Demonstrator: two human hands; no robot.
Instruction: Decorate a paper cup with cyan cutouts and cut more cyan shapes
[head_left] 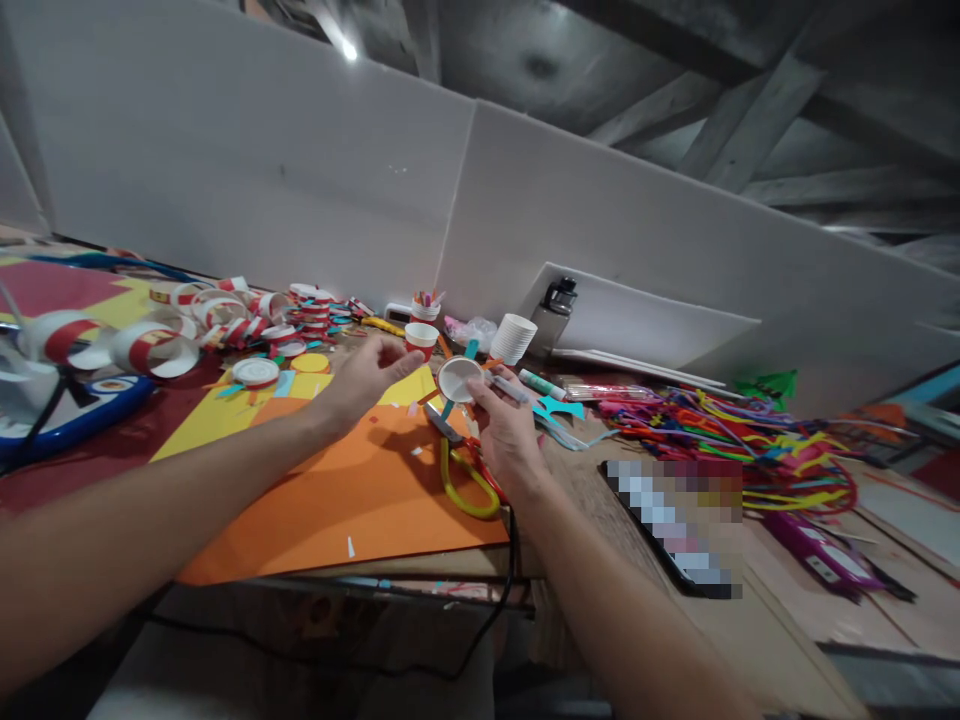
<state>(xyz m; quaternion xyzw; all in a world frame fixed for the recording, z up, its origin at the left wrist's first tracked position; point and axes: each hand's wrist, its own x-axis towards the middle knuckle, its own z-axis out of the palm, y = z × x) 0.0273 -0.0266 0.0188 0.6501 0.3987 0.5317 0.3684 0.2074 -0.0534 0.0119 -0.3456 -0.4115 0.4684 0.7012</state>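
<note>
My right hand [504,420] pinches a shallow white paper cup piece [460,380] between thumb and fingers, its round hollow facing me. Orange and teal paper strips stick out around its rim. A pale, slim object [510,388] shows by the fingers of that hand; whether it is held, I cannot tell. To the left, my left hand [369,378] hovers over the paper with loosely bent fingers and nothing visible in them. Below the cup piece lie scissors with yellow and red handles [471,490], partly behind my right hand. An orange sheet [330,500] spreads beneath.
Behind stand a red-and-white cup [421,338], stacked white cups [514,338] and a dark bottle [553,315]. Colourful pipe cleaners [720,430], a phone [667,530] and a purple tool [825,555] lie right. Curled cup strips [157,345] sit left. A black cable [487,640] hangs in front.
</note>
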